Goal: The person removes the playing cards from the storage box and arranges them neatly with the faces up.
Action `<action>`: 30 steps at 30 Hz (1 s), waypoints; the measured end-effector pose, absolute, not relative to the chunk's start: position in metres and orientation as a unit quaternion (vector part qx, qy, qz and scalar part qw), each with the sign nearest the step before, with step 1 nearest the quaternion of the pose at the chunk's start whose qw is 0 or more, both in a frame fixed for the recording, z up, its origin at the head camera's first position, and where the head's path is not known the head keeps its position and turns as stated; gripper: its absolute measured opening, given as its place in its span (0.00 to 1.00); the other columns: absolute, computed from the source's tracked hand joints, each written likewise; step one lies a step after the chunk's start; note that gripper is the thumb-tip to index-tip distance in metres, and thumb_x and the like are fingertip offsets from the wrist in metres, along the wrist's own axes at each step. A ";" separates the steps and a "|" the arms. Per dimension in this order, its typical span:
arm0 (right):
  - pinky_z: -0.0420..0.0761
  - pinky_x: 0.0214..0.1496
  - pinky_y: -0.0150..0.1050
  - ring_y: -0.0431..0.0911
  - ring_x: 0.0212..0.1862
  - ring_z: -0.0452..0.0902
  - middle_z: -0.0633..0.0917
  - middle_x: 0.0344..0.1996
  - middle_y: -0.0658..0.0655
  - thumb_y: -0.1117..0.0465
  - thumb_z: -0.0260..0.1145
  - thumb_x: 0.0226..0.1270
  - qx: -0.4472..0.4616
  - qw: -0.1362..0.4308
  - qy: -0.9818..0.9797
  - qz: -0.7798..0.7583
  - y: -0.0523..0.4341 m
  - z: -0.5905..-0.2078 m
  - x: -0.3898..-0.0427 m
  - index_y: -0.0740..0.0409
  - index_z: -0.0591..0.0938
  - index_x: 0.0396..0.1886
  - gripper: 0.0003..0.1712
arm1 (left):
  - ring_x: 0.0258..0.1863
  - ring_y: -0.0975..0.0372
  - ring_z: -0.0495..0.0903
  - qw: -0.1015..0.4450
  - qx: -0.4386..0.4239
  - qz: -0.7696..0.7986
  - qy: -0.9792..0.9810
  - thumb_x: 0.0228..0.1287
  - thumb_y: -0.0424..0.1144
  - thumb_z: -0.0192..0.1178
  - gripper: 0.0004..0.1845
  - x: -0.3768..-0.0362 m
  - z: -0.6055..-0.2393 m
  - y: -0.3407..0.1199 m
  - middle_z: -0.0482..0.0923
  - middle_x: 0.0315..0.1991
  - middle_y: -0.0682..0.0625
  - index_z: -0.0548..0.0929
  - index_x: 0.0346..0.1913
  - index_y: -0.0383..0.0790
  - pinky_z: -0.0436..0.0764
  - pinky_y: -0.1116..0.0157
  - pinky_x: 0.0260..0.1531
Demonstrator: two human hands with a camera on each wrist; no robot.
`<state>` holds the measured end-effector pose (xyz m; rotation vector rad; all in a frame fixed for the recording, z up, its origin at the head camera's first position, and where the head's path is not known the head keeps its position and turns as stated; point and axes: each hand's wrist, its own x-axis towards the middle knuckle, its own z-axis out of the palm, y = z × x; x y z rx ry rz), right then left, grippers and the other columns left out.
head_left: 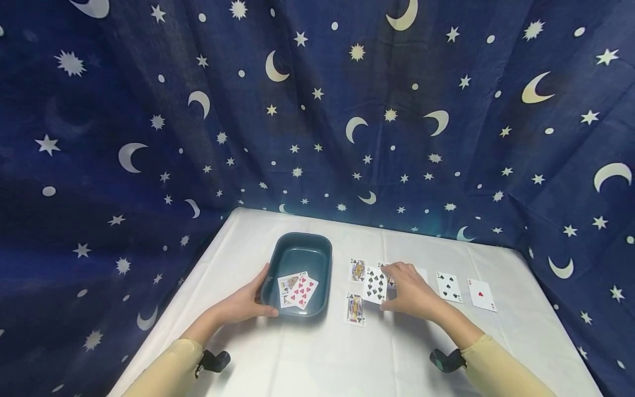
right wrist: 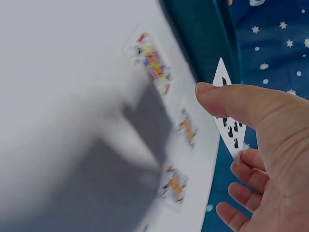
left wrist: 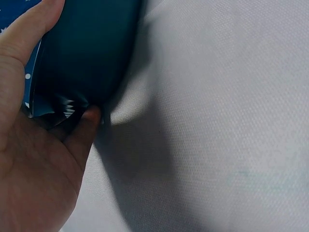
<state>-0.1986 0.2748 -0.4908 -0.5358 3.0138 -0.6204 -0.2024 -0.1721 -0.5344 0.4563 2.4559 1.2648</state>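
Note:
In the head view my left hand [head_left: 243, 303] holds a dark teal plastic tray [head_left: 324, 275] by its near left corner, thumb at the front wall and fingers along the left side. Inside the tray lie a face card [head_left: 286, 284] and, overlapping it, a hearts number card [head_left: 303, 291]. My right hand [head_left: 409, 292] pinches a spades playing card [head_left: 375, 285] by its edges, raised over the table just right of the tray. In the right wrist view that card [right wrist: 235, 135] stands tilted between thumb and fingertips.
Two face cards, an upper one [head_left: 357, 271] and a lower one [head_left: 354, 310], lie beside the tray. Another face card [head_left: 392, 282] is partly hidden by the right hand. Farther right lie a spades card [head_left: 449, 287] and an ace of hearts [head_left: 481, 294]. A starry curtain [head_left: 317, 110] borders the white table.

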 end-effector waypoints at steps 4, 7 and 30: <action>0.71 0.68 0.61 0.58 0.64 0.69 0.78 0.61 0.59 0.47 0.86 0.40 -0.172 0.023 0.965 -0.198 0.291 -0.504 -0.188 0.60 0.75 0.70 0.55 | 0.80 0.47 0.46 0.168 0.160 0.443 0.866 0.54 0.50 0.79 0.69 -0.201 -0.533 -0.172 0.37 0.83 0.43 0.36 0.84 0.44 0.57 0.50 0.75; 0.71 0.68 0.60 0.57 0.65 0.69 0.77 0.62 0.58 0.46 0.86 0.39 -0.172 0.035 0.964 -0.201 0.300 -0.513 -0.181 0.59 0.76 0.70 0.55 | 0.80 0.48 0.44 0.166 0.164 0.443 0.866 0.54 0.49 0.79 0.69 -0.200 -0.532 -0.173 0.36 0.83 0.42 0.36 0.84 0.43 0.55 0.50 0.75; 0.73 0.68 0.57 0.54 0.62 0.70 0.77 0.62 0.56 0.47 0.86 0.37 -0.146 0.083 0.964 -0.208 0.312 -0.535 -0.168 0.57 0.78 0.68 0.54 | 0.80 0.48 0.45 0.168 0.165 0.447 0.863 0.55 0.49 0.79 0.68 -0.200 -0.533 -0.173 0.36 0.83 0.42 0.36 0.84 0.43 0.58 0.49 0.75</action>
